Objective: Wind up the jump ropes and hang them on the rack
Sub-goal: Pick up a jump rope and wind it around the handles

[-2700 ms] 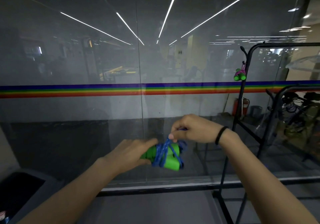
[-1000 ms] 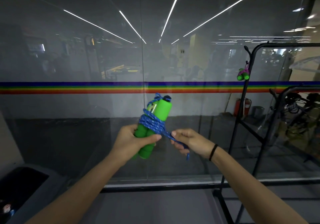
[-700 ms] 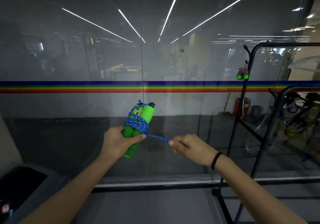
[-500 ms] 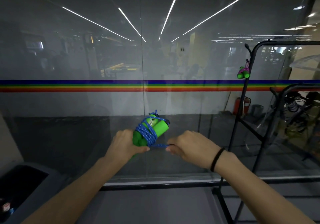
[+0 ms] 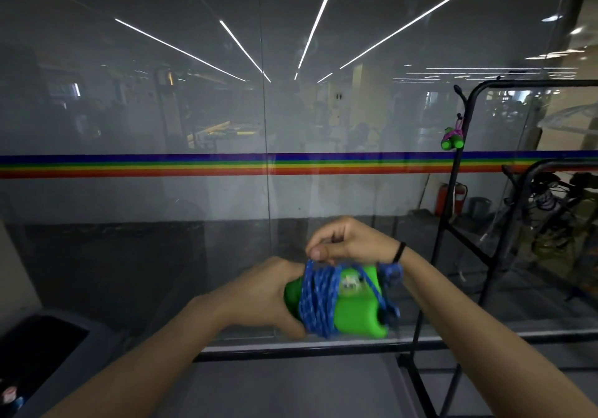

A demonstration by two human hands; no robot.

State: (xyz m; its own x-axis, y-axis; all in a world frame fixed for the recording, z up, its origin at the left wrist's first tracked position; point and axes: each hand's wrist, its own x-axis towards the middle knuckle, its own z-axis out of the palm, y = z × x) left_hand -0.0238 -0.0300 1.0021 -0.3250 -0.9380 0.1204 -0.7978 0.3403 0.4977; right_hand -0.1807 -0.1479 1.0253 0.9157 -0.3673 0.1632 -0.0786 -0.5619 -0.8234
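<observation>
In the head view our left hand (image 5: 268,294) grips the two green handles (image 5: 356,315) side by side, low before the glass wall (image 5: 145,204), giving the blue rope (image 5: 318,301) a firm core — most of it lies coiled round their middle. Our right hand (image 5: 351,242), just above, pinches the cord at the coil's top, likely to keep the wraps tight. The black rack (image 5: 452,210) stands well apart on the right, one wound rope (image 5: 451,138) already hooked there.
</observation>
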